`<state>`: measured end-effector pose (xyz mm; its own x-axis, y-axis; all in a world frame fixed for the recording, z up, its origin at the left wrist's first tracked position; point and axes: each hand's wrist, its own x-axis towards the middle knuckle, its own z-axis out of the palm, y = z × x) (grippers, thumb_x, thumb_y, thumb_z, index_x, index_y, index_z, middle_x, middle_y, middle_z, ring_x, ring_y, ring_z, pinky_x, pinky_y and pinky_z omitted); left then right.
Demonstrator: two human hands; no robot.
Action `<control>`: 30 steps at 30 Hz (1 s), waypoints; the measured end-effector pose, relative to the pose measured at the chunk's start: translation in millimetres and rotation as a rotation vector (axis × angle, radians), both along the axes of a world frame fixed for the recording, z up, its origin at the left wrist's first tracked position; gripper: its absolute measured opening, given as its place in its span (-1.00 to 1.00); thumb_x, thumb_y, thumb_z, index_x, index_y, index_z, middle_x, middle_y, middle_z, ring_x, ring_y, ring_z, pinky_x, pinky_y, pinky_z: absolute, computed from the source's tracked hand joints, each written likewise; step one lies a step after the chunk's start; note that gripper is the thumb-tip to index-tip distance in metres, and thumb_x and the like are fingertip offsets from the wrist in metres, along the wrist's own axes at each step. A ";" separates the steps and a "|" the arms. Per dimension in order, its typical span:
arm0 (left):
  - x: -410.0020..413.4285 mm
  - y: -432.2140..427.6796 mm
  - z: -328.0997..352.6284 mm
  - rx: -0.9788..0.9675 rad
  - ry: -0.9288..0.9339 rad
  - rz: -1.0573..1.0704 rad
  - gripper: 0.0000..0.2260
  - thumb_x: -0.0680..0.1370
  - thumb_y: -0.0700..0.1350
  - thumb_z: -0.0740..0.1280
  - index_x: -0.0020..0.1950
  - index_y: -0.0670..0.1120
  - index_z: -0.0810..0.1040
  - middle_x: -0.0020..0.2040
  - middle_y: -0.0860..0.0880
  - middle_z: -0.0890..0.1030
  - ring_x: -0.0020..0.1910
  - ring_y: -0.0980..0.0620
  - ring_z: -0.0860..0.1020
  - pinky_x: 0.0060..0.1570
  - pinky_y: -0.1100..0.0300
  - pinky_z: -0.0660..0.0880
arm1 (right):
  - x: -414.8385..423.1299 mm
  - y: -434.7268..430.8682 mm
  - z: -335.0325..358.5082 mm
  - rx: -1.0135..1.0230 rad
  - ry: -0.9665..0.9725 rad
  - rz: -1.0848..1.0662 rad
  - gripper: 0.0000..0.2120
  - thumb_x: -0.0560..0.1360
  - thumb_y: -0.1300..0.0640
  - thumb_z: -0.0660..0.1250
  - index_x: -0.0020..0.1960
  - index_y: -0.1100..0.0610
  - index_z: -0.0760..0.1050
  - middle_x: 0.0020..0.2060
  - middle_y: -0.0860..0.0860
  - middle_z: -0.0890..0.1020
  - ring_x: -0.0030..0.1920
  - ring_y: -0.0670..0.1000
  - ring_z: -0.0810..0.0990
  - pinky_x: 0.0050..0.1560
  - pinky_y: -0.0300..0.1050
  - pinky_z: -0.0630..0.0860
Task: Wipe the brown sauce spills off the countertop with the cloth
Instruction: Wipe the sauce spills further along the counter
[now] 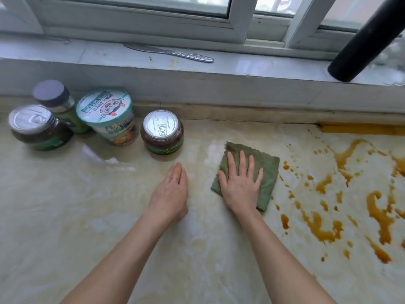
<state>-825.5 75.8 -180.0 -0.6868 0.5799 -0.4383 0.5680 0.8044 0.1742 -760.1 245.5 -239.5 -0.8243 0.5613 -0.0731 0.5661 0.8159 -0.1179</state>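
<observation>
A folded green cloth (266, 165) lies flat on the cream marble countertop (87, 216), in the middle of the view. My right hand (240, 183) presses on it with fingers straight and spread. Brown sauce spills (328, 224) cover the countertop to the right of the cloth, as streaks, blobs and small drops; the nearest drops sit just beyond the cloth's right edge. My left hand (171, 191) rests on its edge on the bare countertop left of the cloth, fingers straight and together, touching nothing else.
Three jars (162, 132) and a lidded paper cup (107, 115) stand at the back left. A metal knife (171, 52) lies on the window sill. A black tube (368, 38) slants in at the top right. A yellow strip (361, 128) runs along the back wall.
</observation>
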 end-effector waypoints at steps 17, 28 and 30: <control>5.0 1.2 -7.5 0.003 0.015 0.027 -0.36 0.60 -0.05 0.08 0.53 -0.28 -0.17 0.56 -0.20 -0.19 0.55 -0.11 -0.17 0.52 0.12 -0.12 | 81.8 -64.1 1.7 -0.041 0.001 0.344 -0.43 0.59 -0.23 -0.08 0.57 -0.13 0.03 0.57 0.00 0.06 0.57 0.12 -0.04 0.45 0.25 -0.11; 4.9 -0.6 -11.0 0.004 0.008 0.022 -0.37 0.62 -0.01 0.06 0.53 -0.29 -0.16 0.55 -0.21 -0.19 0.55 -0.12 -0.17 0.52 0.10 -0.11 | 98.4 -70.7 -2.0 -0.023 0.053 0.189 -0.44 0.59 -0.21 -0.04 0.56 -0.11 0.10 0.57 0.02 0.10 0.56 0.14 0.02 0.45 0.28 -0.08; 6.1 -0.1 -13.1 0.014 0.025 0.023 -0.37 0.63 0.00 0.04 0.53 -0.29 -0.16 0.55 -0.23 -0.18 0.55 -0.13 -0.16 0.53 0.09 -0.11 | 116.7 -84.9 -2.3 -0.019 0.044 0.368 -0.45 0.59 -0.21 0.02 0.56 -0.13 0.11 0.56 -0.01 0.12 0.56 0.10 0.02 0.45 0.25 -0.02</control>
